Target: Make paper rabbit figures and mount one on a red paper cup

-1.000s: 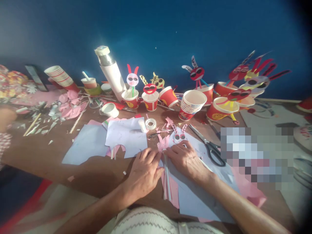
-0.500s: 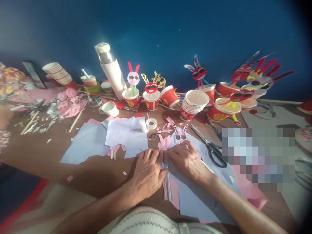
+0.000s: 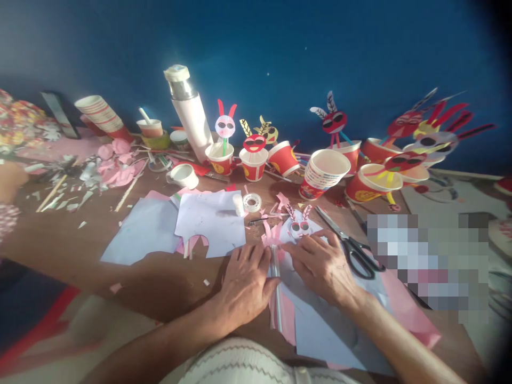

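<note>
My left hand point(image 3: 247, 280) rests on the table, its fingers together and its thumb lying across a thin, pale, straw-like strip point(image 3: 276, 266), which it holds down. A pink paper piece cut into points point(image 3: 272, 233) meets the strip's far end. My right hand point(image 3: 322, 264) is just right of that end, its fingers bent and drawn together; whatever is under the fingertips is hidden. Beyond those fingers lies a white paper face with dark eyes and two leaf-patterned ears point(image 3: 299, 226), partly covered. White paper sheets point(image 3: 336, 330) spread beneath my right forearm.
Black-handled scissors point(image 3: 360, 256) lie to the right. A tape roll point(image 3: 252, 202) and white sheets point(image 3: 212, 213) sit to the left. Along the wall stand a flask point(image 3: 192, 117), stacked paper cups point(image 3: 324, 173) and cups with paper figures point(image 3: 254, 160). Paper scraps point(image 3: 76, 186) litter the left side.
My right hand has shifted slightly right, away from the strip's far end, showing more of it. My left hand stays on the strip. The whole view has moved a little.
</note>
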Motion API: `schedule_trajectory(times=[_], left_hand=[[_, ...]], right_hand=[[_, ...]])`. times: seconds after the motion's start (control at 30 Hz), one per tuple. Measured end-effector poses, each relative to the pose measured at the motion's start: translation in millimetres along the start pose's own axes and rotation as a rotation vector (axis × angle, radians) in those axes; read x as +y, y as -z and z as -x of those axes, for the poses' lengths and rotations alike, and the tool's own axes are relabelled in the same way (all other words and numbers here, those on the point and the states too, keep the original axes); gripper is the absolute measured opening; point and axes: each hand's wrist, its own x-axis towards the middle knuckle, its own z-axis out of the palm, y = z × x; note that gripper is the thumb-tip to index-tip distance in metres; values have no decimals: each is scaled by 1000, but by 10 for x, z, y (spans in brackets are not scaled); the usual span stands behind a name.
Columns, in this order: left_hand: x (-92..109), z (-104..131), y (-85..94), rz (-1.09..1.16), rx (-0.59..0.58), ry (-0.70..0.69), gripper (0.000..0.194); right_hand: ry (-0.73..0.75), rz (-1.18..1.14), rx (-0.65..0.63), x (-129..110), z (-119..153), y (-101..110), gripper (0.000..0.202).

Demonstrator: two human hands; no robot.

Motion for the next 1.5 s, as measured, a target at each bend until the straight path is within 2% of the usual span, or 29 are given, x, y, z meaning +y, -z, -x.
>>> schedule_trajectory(times=[0.17,0.53,0.83,1.13,1.5], left_hand=[[2,-7,18,6,-4,-7,44],[-30,-14,23,43,-14,2,46],[0,-8,32,16,-3,-1,47],[-25,2,6,44,7,3,47],[-36,28,-10,41,8,-3,44]], right_hand=[[30,49,-111,-51,19,-30,24],[-21,60,-142,-65,59,-89,27],[7,52,-93,-24,40,-24,26],[-7,126,-183,-41,36,-111,28],[-7,149,-219,-48,59,-97,24]])
